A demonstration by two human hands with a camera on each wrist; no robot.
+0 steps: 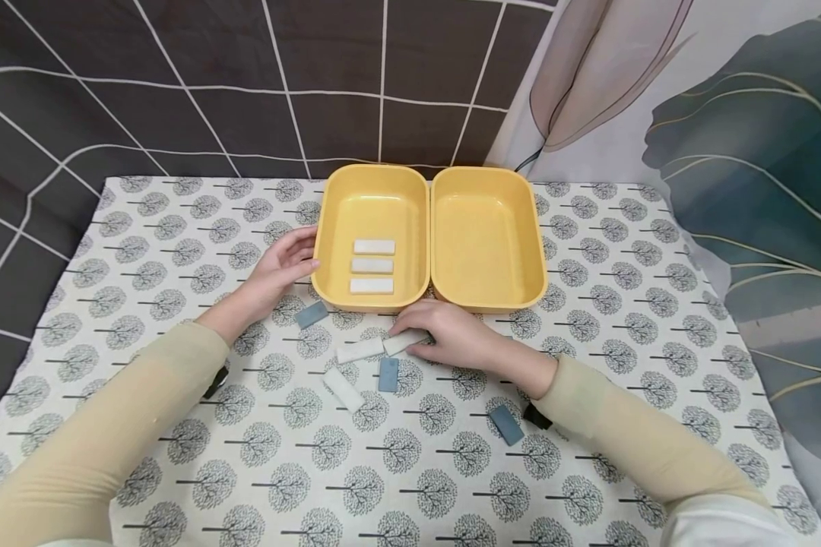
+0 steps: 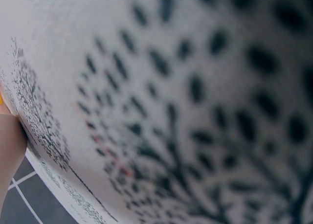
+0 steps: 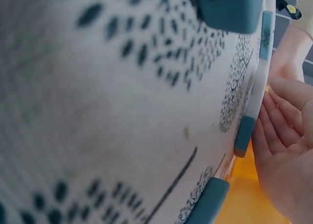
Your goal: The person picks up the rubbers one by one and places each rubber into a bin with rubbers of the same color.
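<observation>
My right hand (image 1: pixel 451 334) pinches one end of a small white rectangular block (image 1: pixel 400 343) in front of the yellow bins. My left hand (image 1: pixel 280 273) rests against the outer side of the left yellow bin (image 1: pixel 323 228), its fingers partly hidden behind the wall. Inside that bin lie three white blocks in a row, the middle white block (image 1: pixel 372 266) among them. Near my right hand are two loose white blocks, one lying flat (image 1: pixel 358 351) and one slanted (image 1: pixel 343 390). Close by is a blue block (image 1: pixel 388 375). In the right wrist view, my right hand (image 3: pixel 288 145) shows its palm.
A right yellow bin (image 1: pixel 489 243) stands beside the left one, with nothing seen in it. Another blue block (image 1: pixel 312 314) lies by the left bin's front corner, and one more blue block (image 1: pixel 505 425) lies near my right wrist. The tree-patterned cloth (image 1: pixel 301 456) covers the table.
</observation>
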